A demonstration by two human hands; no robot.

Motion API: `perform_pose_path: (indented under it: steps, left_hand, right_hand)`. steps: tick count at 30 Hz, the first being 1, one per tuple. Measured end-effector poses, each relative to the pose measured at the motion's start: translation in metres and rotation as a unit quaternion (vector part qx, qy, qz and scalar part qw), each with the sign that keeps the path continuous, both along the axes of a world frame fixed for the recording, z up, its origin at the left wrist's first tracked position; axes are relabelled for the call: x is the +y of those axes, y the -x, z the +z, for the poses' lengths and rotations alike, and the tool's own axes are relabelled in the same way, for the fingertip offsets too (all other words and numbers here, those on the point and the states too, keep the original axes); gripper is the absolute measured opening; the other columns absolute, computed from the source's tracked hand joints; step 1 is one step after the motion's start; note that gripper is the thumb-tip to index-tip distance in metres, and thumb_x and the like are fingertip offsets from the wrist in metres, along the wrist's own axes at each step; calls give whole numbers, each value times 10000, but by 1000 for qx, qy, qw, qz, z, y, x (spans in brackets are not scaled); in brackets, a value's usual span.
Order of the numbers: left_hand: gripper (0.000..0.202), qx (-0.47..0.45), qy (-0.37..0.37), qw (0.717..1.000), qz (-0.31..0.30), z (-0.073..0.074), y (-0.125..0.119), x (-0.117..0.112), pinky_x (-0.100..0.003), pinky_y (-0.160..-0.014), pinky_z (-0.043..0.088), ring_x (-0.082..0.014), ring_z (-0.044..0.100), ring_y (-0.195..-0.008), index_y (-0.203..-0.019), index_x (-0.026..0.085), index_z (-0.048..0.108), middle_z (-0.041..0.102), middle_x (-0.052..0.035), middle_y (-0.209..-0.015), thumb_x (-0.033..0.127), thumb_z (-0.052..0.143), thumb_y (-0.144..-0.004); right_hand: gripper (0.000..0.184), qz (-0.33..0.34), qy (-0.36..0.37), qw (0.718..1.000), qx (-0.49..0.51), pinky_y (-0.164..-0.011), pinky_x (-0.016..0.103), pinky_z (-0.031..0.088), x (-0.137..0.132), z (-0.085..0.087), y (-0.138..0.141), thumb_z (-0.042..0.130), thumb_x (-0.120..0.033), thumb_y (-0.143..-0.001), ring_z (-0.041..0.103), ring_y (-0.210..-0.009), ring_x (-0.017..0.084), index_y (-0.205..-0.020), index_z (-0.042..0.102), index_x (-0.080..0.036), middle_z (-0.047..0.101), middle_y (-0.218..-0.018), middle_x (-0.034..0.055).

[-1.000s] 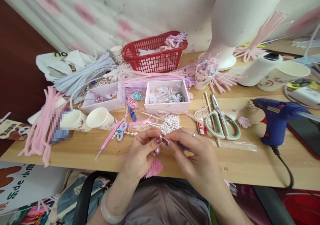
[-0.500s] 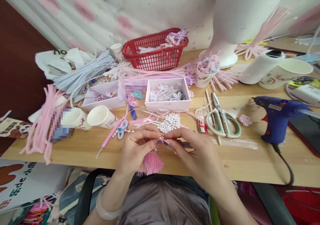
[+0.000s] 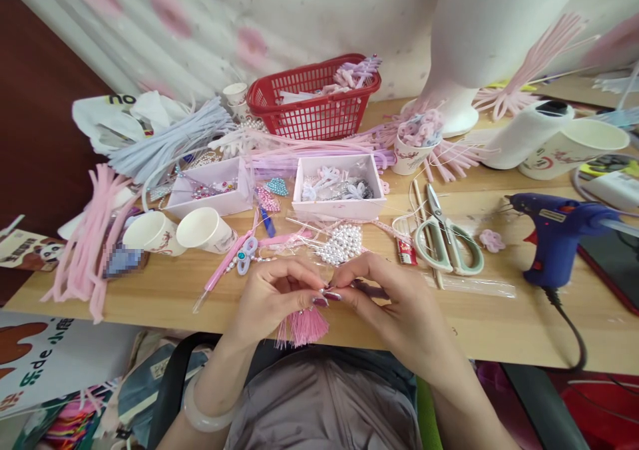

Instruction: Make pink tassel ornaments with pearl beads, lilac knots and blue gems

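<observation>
Over the front edge of the wooden table (image 3: pixel 499 323), my left hand (image 3: pixel 272 300) and my right hand (image 3: pixel 394 303) meet fingertip to fingertip. Both are closed in a pinch on the top of a pink tassel (image 3: pixel 304 325), whose fringe hangs below my left fingers. A dark thin piece shows under my right fingers; I cannot make out what it is. Just behind the hands lies a cluster of white pearls (image 3: pixel 342 242) in a clear wrapper.
A blue glue gun (image 3: pixel 552 233) stands at the right with its cord trailing off the edge. Scissors (image 3: pixel 446 237), two white trays (image 3: pixel 339 187) of trinkets, paper cups (image 3: pixel 204 230), pipe cleaners (image 3: pixel 90 237), a red basket (image 3: pixel 314 107) and a white mannequin base (image 3: pixel 474 30) crowd the table.
Both hands have drifted slightly down toward the table's front edge, still pinched together. More of the tassel's fringe shows below my left fingers than a second ago.
</observation>
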State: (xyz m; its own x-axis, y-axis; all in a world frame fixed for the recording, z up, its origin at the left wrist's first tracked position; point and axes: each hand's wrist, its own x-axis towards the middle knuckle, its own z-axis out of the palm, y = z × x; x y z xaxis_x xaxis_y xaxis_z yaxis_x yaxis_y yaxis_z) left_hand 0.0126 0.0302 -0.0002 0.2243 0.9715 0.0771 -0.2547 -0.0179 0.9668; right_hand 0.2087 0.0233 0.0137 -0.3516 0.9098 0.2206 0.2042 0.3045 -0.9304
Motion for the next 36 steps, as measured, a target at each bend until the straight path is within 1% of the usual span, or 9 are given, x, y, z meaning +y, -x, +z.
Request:
perform_pose_path:
  steps: [5, 9, 15, 17, 19, 25, 29, 33, 36]
  left_hand:
    - [78, 76, -81, 994, 17, 12, -1, -3, -167, -638, 548, -111, 677, -706, -769, 216, 819, 751, -20, -733, 180, 870, -722]
    - [85, 124, -137, 982, 45, 17, -4, -5, -172, -643, 539, -109, 669, -704, -777, 206, 809, 739, -13, -721, 141, 849, -740]
    - [84, 150, -189, 966, 94, 17, -10, -8, -160, -666, 535, -98, 665, -712, -756, 189, 783, 724, -1, -712, 122, 834, -754]
    - [84, 148, -190, 964, 112, 15, -11, -10, -159, -674, 538, -99, 668, -724, -762, 189, 780, 725, -2, -724, 123, 832, -757]
    - [86, 136, -182, 966, 122, 13, -13, -11, -160, -670, 541, -101, 668, -728, -769, 191, 780, 724, -3, -735, 126, 834, -754]
    - [80, 63, -140, 977, 146, 6, -20, -13, -168, -626, 534, -110, 655, -718, -764, 201, 779, 703, -7, -744, 157, 845, -748]
    - [89, 31, -134, 975, 174, 1, -26, -13, -172, -645, 517, -107, 629, -730, -741, 192, 783, 660, -13, -761, 205, 869, -726]
    - [100, -4, -108, 979, 175, -1, -31, -14, -181, -648, 501, -107, 604, -725, -739, 202, 780, 628, -6, -764, 231, 874, -724]
    - [81, 16, -89, 982, 164, -1, -31, -16, -186, -632, 505, -120, 616, -745, -757, 200, 765, 624, -9, -790, 223, 843, -759]
  right_hand:
    - [66, 37, 29, 997, 57, -660, 204, 467, 3, -4, -3, 628, -226, -969, 638, -813, 112, -915, 596, -246, 661, -884, -30]
    - [43, 58, 63, 992, 88, -642, 214, 445, 2, -7, -2, 569, -282, -1007, 643, -847, 116, -975, 571, -254, 660, -949, -8]
    - [31, 36, 72, 991, 104, -627, 223, 428, -3, -9, 2, 520, -295, -1029, 641, -879, 129, -1017, 523, -267, 639, -950, 1]
    - [7, 23, 72, 991, 108, -622, 220, 422, -5, -9, 6, 515, -273, -1030, 637, -893, 128, -1025, 510, -272, 641, -968, 3]
    - [35, 8, 64, 992, 110, -618, 216, 418, -7, -9, 9, 515, -245, -1028, 630, -888, 123, -1017, 500, -274, 635, -966, -1]
    - [70, -30, 43, 991, 126, -612, 213, 430, -12, -14, 16, 504, -222, -1031, 590, -793, 117, -999, 479, -279, 586, -892, -16]
    - [57, -35, 26, 989, 142, -668, 231, 464, -15, -19, 20, 482, -229, -1040, 595, -810, 125, -1017, 464, -279, 580, -916, -7]
    - [32, -44, 35, 986, 156, -706, 273, 489, -16, -20, 23, 473, -277, -1044, 604, -844, 155, -1027, 448, -266, 571, -937, 21]
    - [45, -61, 47, 987, 140, -682, 285, 485, -15, -22, 23, 470, -290, -1043, 612, -824, 166, -1048, 439, -258, 586, -931, 34]
